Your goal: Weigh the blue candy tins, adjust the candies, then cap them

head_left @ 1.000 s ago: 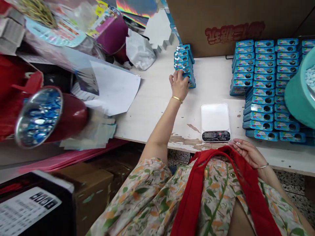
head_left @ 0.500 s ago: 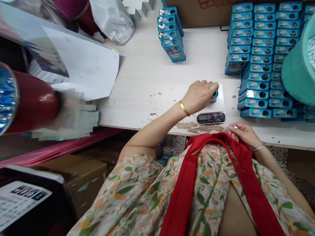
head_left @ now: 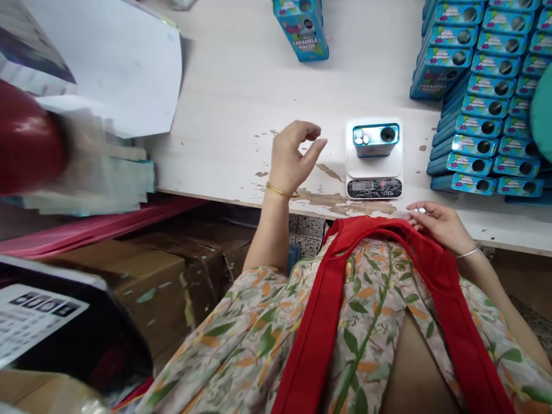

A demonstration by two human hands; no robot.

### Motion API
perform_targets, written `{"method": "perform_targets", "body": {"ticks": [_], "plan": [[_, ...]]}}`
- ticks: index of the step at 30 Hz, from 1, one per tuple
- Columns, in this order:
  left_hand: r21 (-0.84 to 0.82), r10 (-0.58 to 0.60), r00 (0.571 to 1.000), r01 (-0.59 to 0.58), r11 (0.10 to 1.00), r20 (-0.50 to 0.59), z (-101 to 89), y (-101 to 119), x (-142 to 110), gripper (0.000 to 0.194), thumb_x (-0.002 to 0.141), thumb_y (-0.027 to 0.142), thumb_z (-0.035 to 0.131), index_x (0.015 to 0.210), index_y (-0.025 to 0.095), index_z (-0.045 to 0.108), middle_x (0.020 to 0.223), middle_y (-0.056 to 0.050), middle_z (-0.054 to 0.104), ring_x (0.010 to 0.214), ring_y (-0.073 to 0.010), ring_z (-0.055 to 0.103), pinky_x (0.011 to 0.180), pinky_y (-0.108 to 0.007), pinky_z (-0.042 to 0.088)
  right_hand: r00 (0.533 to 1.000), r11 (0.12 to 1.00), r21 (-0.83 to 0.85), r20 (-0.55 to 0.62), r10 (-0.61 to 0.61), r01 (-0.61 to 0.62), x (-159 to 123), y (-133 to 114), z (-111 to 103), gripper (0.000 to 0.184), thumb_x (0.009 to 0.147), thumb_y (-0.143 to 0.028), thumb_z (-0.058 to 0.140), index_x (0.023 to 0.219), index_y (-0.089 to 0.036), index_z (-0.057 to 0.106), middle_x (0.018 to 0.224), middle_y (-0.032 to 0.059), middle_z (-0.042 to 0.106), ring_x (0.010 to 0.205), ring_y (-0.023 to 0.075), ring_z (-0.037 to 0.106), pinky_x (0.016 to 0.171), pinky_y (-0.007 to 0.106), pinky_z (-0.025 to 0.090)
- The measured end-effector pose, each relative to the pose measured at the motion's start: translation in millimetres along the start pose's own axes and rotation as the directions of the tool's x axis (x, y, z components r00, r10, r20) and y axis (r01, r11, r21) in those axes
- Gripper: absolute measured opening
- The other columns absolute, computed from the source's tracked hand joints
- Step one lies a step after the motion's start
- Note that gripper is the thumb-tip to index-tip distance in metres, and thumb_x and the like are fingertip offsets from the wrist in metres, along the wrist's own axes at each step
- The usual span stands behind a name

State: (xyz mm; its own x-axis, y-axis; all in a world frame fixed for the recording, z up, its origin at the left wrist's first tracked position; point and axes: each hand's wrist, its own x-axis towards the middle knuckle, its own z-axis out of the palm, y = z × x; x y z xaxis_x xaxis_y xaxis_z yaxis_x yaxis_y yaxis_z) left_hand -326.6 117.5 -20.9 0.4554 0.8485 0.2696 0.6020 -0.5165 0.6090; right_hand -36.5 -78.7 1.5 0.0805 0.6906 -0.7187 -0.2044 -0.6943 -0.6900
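Note:
A blue candy tin stands upright on a small white digital scale. Several white candies rest on the left part of its top, beside a round dark opening. My left hand, with a gold bracelet at the wrist, is over the table left of the scale. Its thumb and fingers are apart and hold nothing. At the table's front edge, right of the scale, my right hand is closed with white candies showing between thumb and fingers.
Rows of blue tins stand on the right, beside part of a teal container. Another blue tin stands at the back. A white sheet and a red container are at the left. Cardboard boxes sit below the table.
My left hand has let go of the tin on the scale and moved left, opening. More candies show in my right hand. The view has tilted down.

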Motion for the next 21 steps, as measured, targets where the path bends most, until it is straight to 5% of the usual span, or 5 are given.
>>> {"method": "perform_targets", "body": {"ticks": [4,10,16,21], "plan": [[-0.044,-0.062,0.998,0.062,0.997,-0.006,16.9,-13,-27,0.025,0.097,0.045,0.054,0.100,0.022,0.062,0.098,-0.006,0.070,0.089,-0.0168,0.066,0.083,-0.033,0.055,0.960,0.937,-0.213,0.007,-0.281,0.276,2,-25,6,0.031,0.079,-0.049,0.077,0.086,-0.019,0.070,0.072,0.0047,0.069,0.047,0.0105,0.056,0.041,0.024,0.041],[-0.066,-0.056,0.998,0.054,0.996,-0.032,24.5,-12,-34,0.027,0.098,0.045,0.052,0.099,0.020,0.063,0.097,-0.007,0.071,0.090,-0.0158,0.066,0.084,-0.031,0.055,0.776,0.648,-0.516,0.054,-0.628,0.560,14,-78,19,0.026,0.092,-0.043,0.065,0.093,-0.018,0.069,0.069,0.0008,0.064,0.050,0.0082,0.054,0.050,0.023,0.040],[-0.066,-0.020,0.999,0.018,0.998,-0.029,23.2,1,-24,0.028,0.101,0.045,0.047,0.100,0.021,0.062,0.098,-0.007,0.070,0.092,-0.0171,0.065,0.085,-0.033,0.054,0.658,0.338,-0.727,0.202,-0.726,0.597,34,-129,46,0.023,0.094,-0.036,0.063,0.095,-0.016,0.072,0.069,0.0029,0.063,0.066,0.0150,0.059,0.065,0.028,0.045],[-0.052,0.040,0.999,-0.042,0.998,-0.033,22.2,18,-15,0.031,0.103,0.046,0.042,0.100,0.021,0.060,0.097,-0.006,0.069,0.093,-0.0172,0.065,0.086,-0.033,0.053,0.650,0.144,-0.812,0.331,-0.684,0.566,48,-141,59,0.015,0.091,-0.024,0.063,0.092,-0.015,0.074,0.065,0.0022,0.059,0.069,0.0174,0.057,0.067,0.029,0.043]]}}
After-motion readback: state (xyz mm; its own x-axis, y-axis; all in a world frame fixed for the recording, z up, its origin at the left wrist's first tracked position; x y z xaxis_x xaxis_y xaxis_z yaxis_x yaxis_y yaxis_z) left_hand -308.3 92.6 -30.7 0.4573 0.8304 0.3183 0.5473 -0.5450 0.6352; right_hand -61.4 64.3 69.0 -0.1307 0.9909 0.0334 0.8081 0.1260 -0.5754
